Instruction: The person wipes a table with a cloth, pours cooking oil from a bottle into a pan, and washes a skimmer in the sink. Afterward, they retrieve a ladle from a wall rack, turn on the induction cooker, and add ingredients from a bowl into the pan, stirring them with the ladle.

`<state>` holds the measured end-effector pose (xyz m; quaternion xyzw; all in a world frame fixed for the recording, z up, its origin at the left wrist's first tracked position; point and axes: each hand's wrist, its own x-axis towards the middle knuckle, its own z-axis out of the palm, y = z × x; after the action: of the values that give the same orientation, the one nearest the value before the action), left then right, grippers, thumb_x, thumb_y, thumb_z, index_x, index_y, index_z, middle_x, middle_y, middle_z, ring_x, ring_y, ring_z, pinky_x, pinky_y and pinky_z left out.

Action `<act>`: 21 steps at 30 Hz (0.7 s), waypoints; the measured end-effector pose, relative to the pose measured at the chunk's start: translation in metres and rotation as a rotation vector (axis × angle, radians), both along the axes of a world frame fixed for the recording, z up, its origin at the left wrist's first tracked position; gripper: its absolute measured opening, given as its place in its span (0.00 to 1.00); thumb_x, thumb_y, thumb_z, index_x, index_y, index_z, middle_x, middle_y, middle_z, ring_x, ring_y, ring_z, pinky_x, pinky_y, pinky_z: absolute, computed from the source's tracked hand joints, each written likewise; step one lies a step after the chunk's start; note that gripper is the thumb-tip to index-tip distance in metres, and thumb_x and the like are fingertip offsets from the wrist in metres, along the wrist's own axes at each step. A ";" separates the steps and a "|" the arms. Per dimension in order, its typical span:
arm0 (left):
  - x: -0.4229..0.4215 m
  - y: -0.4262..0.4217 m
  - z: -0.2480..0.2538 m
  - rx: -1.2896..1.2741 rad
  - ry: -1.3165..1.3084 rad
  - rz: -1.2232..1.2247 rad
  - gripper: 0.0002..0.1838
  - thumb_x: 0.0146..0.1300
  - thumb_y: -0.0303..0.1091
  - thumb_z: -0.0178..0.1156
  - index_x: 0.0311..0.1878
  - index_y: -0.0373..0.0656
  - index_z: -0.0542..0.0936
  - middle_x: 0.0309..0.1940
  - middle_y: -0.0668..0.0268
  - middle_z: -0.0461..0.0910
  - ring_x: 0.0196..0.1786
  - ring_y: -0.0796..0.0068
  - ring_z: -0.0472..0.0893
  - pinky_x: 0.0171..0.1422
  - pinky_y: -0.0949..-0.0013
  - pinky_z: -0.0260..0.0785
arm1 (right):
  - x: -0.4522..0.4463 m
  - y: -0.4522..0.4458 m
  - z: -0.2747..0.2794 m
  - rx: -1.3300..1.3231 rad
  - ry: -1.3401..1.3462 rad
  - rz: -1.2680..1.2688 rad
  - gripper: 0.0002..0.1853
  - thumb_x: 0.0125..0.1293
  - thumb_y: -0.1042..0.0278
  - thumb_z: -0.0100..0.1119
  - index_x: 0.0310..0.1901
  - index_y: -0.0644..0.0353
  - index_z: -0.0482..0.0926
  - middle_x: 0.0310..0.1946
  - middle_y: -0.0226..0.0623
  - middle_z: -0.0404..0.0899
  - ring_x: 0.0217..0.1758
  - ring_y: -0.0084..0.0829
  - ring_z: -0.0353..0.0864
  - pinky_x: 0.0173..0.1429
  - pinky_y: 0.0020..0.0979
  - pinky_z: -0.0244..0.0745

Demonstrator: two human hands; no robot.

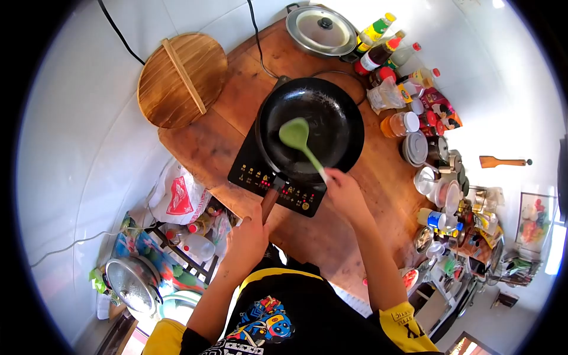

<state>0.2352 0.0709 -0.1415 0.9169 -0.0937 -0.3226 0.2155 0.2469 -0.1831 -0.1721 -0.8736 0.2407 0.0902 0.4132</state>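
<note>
A black wok (331,112) rests on a black induction cooktop (248,160) whose red lights are lit. My left hand (247,239) is wrapped round the wok's brown handle (270,201). In my right hand (344,192) is the pale end of a green spatula (294,134), whose broad head is over the inside of the wok, left of its middle. The wok's dark inner surface looks shiny, and no food shows in it.
A round wooden lid (160,83) lies at the back left of the wooden table (236,83). A lidded pan (305,32) stands at the back. Bottles (376,56) and jars (415,148) line the right edge. A lidded pot (130,284) is lower left.
</note>
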 end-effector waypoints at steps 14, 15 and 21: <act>-0.006 0.006 -0.014 -0.036 -0.060 0.004 0.22 0.65 0.39 0.54 0.59 0.40 0.64 0.32 0.42 0.79 0.37 0.39 0.80 0.41 0.43 0.71 | 0.010 0.007 0.024 -0.012 0.003 -0.190 0.14 0.65 0.66 0.50 0.47 0.58 0.82 0.35 0.50 0.82 0.41 0.45 0.83 0.46 0.39 0.76; -0.006 0.007 -0.018 -0.052 -0.076 0.001 0.23 0.64 0.38 0.55 0.60 0.41 0.64 0.33 0.40 0.79 0.38 0.38 0.79 0.42 0.42 0.70 | 0.011 0.018 0.020 -0.146 -0.017 -0.190 0.13 0.65 0.65 0.51 0.44 0.59 0.82 0.36 0.52 0.82 0.42 0.51 0.82 0.46 0.44 0.76; -0.006 0.003 -0.004 -0.101 -0.139 -0.061 0.28 0.65 0.39 0.54 0.65 0.39 0.61 0.35 0.39 0.80 0.38 0.38 0.79 0.42 0.43 0.70 | -0.039 0.005 0.011 0.227 0.041 -0.420 0.09 0.62 0.64 0.55 0.39 0.60 0.78 0.31 0.54 0.81 0.40 0.55 0.80 0.45 0.48 0.75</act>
<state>0.2293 0.0742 -0.1453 0.9218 -0.1524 -0.2594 0.2445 0.2080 -0.1777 -0.1610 -0.7503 0.4137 0.0468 0.5135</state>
